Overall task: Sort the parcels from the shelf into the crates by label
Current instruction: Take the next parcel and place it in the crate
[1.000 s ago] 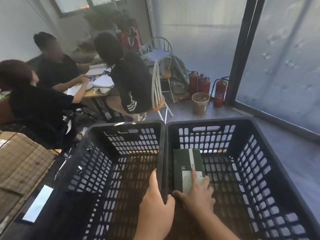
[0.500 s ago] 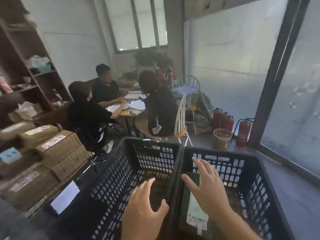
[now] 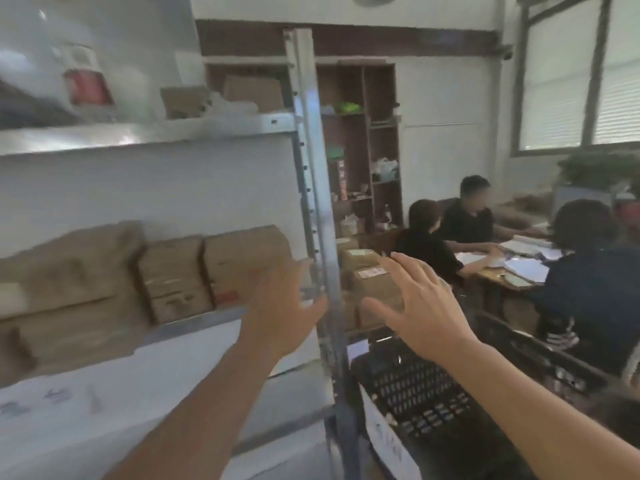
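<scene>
Brown cardboard parcels (image 3: 242, 263) stand in a row on a metal shelf (image 3: 194, 322) at the left. My left hand (image 3: 284, 306) is stretched out with spread fingers just in front of the rightmost parcel, holding nothing. My right hand (image 3: 415, 306) hovers open and empty to the right of the shelf's upright post (image 3: 313, 188). More labelled parcels (image 3: 372, 282) are stacked behind the post. A black crate (image 3: 426, 400) with a white label sits low at the right, under my right forearm.
Three people sit around a table with papers (image 3: 519, 268) at the right. A brown bookcase (image 3: 360, 147) stands against the back wall. An upper shelf board (image 3: 138, 133) carries boxes. The picture is motion-blurred.
The view swung left from the crates to the shelf. Both hands left the crates, the right one let go of the green parcel, and both now reach up toward the shelf, empty.
</scene>
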Available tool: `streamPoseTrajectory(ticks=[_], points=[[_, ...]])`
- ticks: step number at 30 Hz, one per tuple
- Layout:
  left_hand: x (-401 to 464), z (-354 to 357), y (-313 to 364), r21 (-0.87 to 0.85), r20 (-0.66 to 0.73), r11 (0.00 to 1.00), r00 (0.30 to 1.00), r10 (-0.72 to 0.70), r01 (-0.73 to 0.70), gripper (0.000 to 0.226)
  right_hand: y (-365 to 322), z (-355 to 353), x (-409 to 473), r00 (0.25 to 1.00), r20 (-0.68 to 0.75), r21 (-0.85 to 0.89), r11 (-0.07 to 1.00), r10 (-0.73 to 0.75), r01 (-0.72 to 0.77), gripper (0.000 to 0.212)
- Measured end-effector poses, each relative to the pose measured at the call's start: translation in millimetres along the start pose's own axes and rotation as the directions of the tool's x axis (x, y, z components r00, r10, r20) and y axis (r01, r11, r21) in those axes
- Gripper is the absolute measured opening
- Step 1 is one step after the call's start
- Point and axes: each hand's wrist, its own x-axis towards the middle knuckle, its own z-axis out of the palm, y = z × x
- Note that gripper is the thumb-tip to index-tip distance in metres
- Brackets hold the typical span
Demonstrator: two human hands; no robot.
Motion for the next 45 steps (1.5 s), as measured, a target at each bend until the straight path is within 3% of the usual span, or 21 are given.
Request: streamPoseTrajectory(ticks=[5,12,24,28,31,34,38,41,45], points=[[-24.4,-88.1,-64.5,0.172,-0.075,0.971,0.985,-0.156,0.167,0.064,-102.6,19.0,40.6,0.979,0.079,0.057,0.981,-0.189,0.185,0.078],[-22.0,-138.3,-122.5,0.218,-0.027,0.925,0.949,-0.314,0.313,0.07,-176.1,36.0,80.8,0.954,0.122,0.076,0.961,-0.273,0.265,0.08],[56.5,-84.5,-151.3,0.148,0.008,0.959,0.97,-0.245,0.241,0.075,-150.5,65.6,142.5,0.97,0.199,-0.017,0.989,-0.138,0.144,0.074],[82.3,-60.3,-157.7,0.177,0.017,0.948,0.963,-0.271,0.263,0.075,-124.0,101.2,185.4,0.959,0.26,-0.058,0.989,-0.116,0.135,0.105],[99.8,-43.0,-162.2,0.195,0.058,0.941,0.955,-0.291,0.275,0.075,-115.0,114.2,206.7,0.937,0.331,0.017,0.993,-0.114,0.115,0.077],[116.3,-31.0,-163.9,0.211,0.053,0.919,0.935,-0.351,0.333,0.072,-107.9,128.5,221.5,0.918,0.354,0.018,0.983,-0.178,0.184,0.071],[133.1,-22.9,-165.4,0.179,0.043,0.885,0.896,-0.443,0.429,0.048,-106.6,151.8,235.6,0.92,0.373,0.199,0.979,-0.123,0.05,0.067],[143.5,-21.4,-168.0,0.102,0.023,0.851,0.854,-0.52,0.516,0.058,-117.4,152.6,239.3,0.919,0.386,0.359,0.931,-0.085,-0.065,0.05],[141.5,-27.9,-166.4,0.02,0.086,0.834,0.83,-0.551,0.552,0.062,-119.7,152.0,240.1,0.923,0.385,0.451,0.87,0.013,-0.2,0.046]])
